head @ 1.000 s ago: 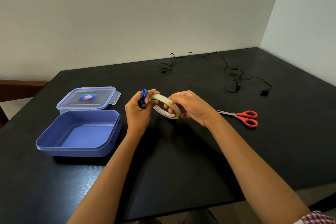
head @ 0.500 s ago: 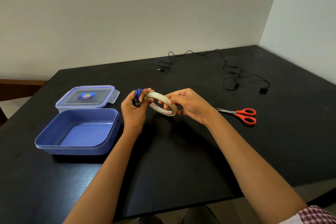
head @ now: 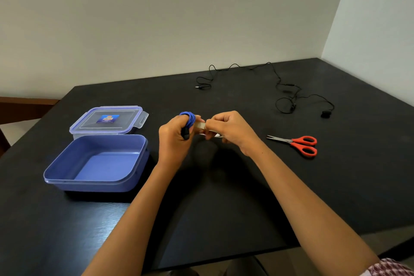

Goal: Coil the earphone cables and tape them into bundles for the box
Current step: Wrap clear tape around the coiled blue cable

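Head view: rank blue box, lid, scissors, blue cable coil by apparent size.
1. blue box
2. lid (farther back; gap partly perspective)
3. scissors
4. blue cable coil, partly hidden in the left hand

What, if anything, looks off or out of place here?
Nothing damaged or spilled. The only loose end is the black earphone cable, sprawled uncoiled across the far side of the table. The left hand holds the blue coil, the right hand the tape.

box (head: 96, 184) 1 | lid (head: 89, 122) 1 | cables (head: 190, 118) 2 | tape (head: 200, 125) 1 | scissors (head: 293, 141) 1
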